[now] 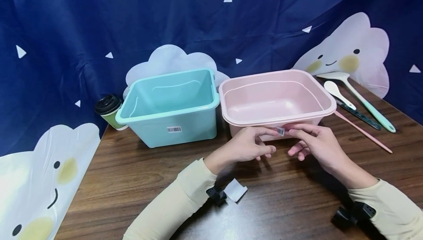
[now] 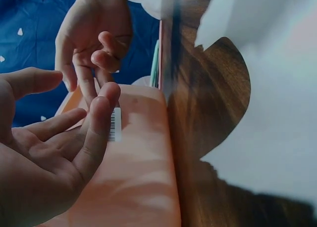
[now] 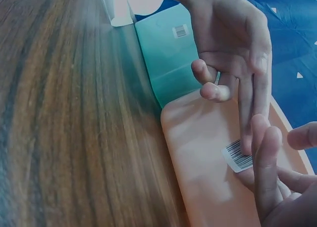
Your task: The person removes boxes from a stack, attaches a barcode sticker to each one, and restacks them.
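A pink plastic basin (image 1: 271, 113) stands on the wooden table, and a white barcode label (image 1: 280, 131) is on its front wall. My left hand (image 1: 246, 145) reaches from the left, its extended index finger touching the wall at the label's edge. From the other side my right hand (image 1: 318, 145) lays its index finger against the wall beside the label. In the right wrist view the barcode label (image 3: 238, 155) appears slightly tilted, with fingertips from both hands over or next to it. The other fingers bend loosely below.
A teal basin (image 1: 190, 122) with its own barcode stands left of the pink one, near a lidded green cup (image 1: 114, 113). A small white paper piece (image 1: 235, 190) lies in front. At right lie a turquoise-handled spatula (image 1: 367, 106), a white spoon (image 1: 338, 93) and a pink stick (image 1: 363, 133).
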`<state>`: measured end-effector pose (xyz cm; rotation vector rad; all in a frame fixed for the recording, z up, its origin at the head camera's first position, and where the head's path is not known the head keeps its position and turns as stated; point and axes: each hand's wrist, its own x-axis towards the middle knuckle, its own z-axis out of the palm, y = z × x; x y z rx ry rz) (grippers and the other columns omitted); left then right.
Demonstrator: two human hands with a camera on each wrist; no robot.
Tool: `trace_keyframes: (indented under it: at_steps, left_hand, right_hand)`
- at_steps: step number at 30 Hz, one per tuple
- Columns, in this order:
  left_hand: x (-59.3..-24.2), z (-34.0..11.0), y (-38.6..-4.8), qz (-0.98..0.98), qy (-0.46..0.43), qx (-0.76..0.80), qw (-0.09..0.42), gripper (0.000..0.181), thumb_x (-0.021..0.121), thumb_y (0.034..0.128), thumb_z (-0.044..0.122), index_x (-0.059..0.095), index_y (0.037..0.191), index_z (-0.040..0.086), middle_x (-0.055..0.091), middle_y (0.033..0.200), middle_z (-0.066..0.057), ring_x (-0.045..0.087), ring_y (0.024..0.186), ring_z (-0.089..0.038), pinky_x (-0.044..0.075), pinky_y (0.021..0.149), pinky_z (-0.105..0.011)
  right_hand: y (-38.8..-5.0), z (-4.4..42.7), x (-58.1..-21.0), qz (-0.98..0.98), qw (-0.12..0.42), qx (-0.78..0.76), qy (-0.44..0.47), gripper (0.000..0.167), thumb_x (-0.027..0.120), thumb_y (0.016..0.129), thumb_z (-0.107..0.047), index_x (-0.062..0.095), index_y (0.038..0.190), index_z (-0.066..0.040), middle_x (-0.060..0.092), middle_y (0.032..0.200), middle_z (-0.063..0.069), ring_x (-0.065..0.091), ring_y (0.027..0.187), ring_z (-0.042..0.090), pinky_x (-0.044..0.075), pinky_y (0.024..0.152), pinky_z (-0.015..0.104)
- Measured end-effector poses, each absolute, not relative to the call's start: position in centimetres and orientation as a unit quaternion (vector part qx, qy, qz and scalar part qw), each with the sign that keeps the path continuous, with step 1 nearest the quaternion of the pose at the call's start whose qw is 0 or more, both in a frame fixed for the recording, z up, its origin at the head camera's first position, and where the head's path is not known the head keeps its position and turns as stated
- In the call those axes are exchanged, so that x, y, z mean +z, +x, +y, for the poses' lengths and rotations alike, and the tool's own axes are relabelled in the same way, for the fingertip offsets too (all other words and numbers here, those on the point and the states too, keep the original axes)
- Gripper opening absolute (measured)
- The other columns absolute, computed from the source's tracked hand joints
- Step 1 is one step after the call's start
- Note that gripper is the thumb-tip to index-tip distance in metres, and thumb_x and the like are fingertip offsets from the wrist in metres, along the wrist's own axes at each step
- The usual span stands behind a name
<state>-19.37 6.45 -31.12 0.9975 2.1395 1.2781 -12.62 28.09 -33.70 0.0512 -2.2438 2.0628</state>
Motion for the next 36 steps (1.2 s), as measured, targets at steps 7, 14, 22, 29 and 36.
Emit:
trace_keyframes:
  at_steps: [7, 14, 22, 29, 36]
  left_hand:
    - [-31.1, 6.7, -19.4, 0.775, 0.363, 0.466, 0.226, 0.041, 0.07, 0.0922, 0.007, 0.064, 0.133, 0.004, 0.075, 0.078, -0.015, 0.072, 0.075, -0.039, 0.058, 0.056, -0.029]
    - [-31.2, 6.8, -19.5, 0.78, 0.364, 0.454, 0.23, 0.041, 0.07, 0.0934, 0.009, 0.064, 0.134, 0.007, 0.076, 0.08, -0.012, 0.073, 0.074, -0.033, 0.061, 0.062, -0.037]
    - [-31.0, 7.5, -19.6, 0.773, 0.373, 0.454, 0.239, 0.043, 0.069, 0.0941, 0.008, 0.061, 0.136, 0.004, 0.077, 0.087, -0.016, 0.075, 0.08, -0.029, 0.061, 0.06, -0.033]
    - [-31.0, 8.0, -19.7, 0.778, 0.366, 0.446, 0.249, 0.045, 0.069, 0.0946, 0.009, 0.06, 0.138, 0.005, 0.076, 0.099, -0.013, 0.075, 0.079, -0.027, 0.06, 0.059, -0.03]
    - [-31.1, 8.2, -19.9, 0.778, 0.357, 0.446, 0.261, 0.045, 0.069, 0.095, 0.01, 0.059, 0.139, 0.005, 0.074, 0.107, -0.012, 0.075, 0.081, -0.027, 0.061, 0.063, -0.035]
  right_hand:
    - [-12.7, 28.3, -33.6, -0.727, 0.051, 0.685, 0.01, 0.019, 0.058, 0.103, -0.014, 0.072, 0.103, -0.026, 0.077, 0.092, -0.011, 0.072, 0.058, 0.014, 0.054, 0.045, 0.026]
    - [-12.7, 28.4, -33.6, -0.7, 0.048, 0.712, 0.006, 0.02, 0.058, 0.102, -0.012, 0.072, 0.101, -0.025, 0.077, 0.093, -0.011, 0.072, 0.06, 0.014, 0.055, 0.046, 0.025]
    - [-12.7, 28.7, -33.6, -0.681, 0.027, 0.731, -0.019, 0.016, 0.06, 0.102, -0.014, 0.073, 0.099, -0.023, 0.077, 0.092, -0.009, 0.072, 0.061, 0.013, 0.055, 0.048, 0.024]
    - [-12.8, 29.0, -33.5, -0.713, 0.017, 0.701, -0.032, 0.017, 0.057, 0.104, -0.022, 0.073, 0.101, -0.028, 0.079, 0.091, -0.01, 0.074, 0.062, 0.014, 0.056, 0.048, 0.025]
    - [-12.8, 29.0, -33.5, -0.703, 0.021, 0.71, -0.025, 0.018, 0.057, 0.104, -0.022, 0.074, 0.1, -0.026, 0.079, 0.091, -0.009, 0.074, 0.062, 0.014, 0.056, 0.048, 0.025]
